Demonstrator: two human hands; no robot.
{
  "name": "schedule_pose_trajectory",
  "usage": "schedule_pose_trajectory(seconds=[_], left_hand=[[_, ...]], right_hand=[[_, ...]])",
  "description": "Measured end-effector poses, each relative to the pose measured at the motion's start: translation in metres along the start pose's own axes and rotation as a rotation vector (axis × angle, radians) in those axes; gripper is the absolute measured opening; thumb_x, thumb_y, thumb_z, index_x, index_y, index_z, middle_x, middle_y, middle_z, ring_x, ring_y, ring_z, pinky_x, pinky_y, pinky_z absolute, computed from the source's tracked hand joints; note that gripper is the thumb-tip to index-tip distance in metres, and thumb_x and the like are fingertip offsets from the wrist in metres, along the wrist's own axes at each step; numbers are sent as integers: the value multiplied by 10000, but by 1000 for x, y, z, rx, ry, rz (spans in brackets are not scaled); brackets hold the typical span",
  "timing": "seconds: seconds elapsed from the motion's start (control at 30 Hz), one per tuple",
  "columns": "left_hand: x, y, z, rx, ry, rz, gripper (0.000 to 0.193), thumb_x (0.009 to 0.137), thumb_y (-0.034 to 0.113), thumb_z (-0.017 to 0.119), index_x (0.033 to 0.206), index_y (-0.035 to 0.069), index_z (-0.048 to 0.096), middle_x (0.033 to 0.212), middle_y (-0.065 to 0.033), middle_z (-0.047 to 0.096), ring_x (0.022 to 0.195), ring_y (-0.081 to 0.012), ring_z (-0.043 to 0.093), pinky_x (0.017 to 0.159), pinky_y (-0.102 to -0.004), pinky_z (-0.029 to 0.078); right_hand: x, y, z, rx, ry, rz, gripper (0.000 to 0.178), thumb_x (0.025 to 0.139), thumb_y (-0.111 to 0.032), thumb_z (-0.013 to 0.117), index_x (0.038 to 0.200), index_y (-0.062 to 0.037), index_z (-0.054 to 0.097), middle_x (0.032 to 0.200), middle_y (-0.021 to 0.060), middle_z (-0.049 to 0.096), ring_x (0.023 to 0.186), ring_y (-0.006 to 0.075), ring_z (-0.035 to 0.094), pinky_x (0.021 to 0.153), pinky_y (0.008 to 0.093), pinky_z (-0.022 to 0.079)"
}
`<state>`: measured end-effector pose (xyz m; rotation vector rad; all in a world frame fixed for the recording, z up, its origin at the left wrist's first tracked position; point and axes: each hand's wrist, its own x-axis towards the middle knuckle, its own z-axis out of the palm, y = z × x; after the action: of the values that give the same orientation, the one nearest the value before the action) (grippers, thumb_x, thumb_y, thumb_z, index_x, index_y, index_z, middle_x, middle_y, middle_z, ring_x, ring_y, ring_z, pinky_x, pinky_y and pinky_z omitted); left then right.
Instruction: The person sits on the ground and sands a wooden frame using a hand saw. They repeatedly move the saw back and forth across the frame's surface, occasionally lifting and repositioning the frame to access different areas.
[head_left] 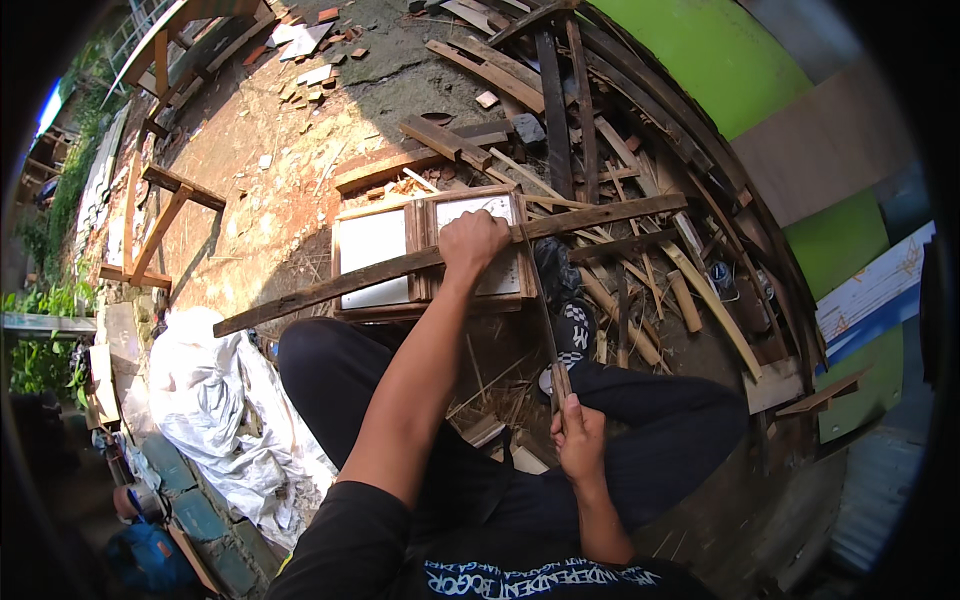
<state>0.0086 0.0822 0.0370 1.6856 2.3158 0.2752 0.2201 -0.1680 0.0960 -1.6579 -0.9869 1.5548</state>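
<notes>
A long, weathered wooden plank point(350, 278) lies at a slant across a low wooden frame point(338, 245) with white panels. My left hand point(475, 243) is closed over the plank, pressing it near the frame's right panel. In my right hand point(580, 440) is the wooden handle of a handsaw point(546, 318). Its thin blade points away from me and meets the plank just right of my left hand, by the frame's right edge. How deep the teeth sit in the wood is too small to tell. My bent legs are on either side of the work.
Scrap wood strips point(610, 270) and beams point(560, 120) are piled to the right, beside a green panel point(740, 70). A white cloth point(225, 420) lies at the left, near a blue bag point(150, 555). A small wooden trestle point(165, 220) stands far left. Wood offcuts point(310, 80) litter the ground.
</notes>
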Motion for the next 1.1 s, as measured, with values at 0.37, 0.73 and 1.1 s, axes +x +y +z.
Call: schedule_pose_trajectory(seconds=[0.37,0.73,1.1], left_hand=[[1,-9,3,20,55,38,429,848,373,521,813,8,744,828,-263,705,759,-411,709,711,-485,570],[-5,1,3,35,-42,99,439,846,371,513,842,-2,745,837,-266,705,775,-426,707,734,-494,575],[-28,7,22,44,9,155,425,834,358,528,767,-4,743,768,-258,699,713,-404,709,684,-493,572]], right_hand=[[-19,17,-8,38,6,-14,602,1055,-450,440,626,-35,524,505,-12,447,428,59,395,420,238,290],[45,4,11,-4,37,-27,625,1053,-438,435,611,-12,552,503,13,486,465,105,464,478,286,343],[77,2,30,28,136,-45,642,1054,-448,426,610,-2,556,495,27,486,444,131,476,462,303,355]])
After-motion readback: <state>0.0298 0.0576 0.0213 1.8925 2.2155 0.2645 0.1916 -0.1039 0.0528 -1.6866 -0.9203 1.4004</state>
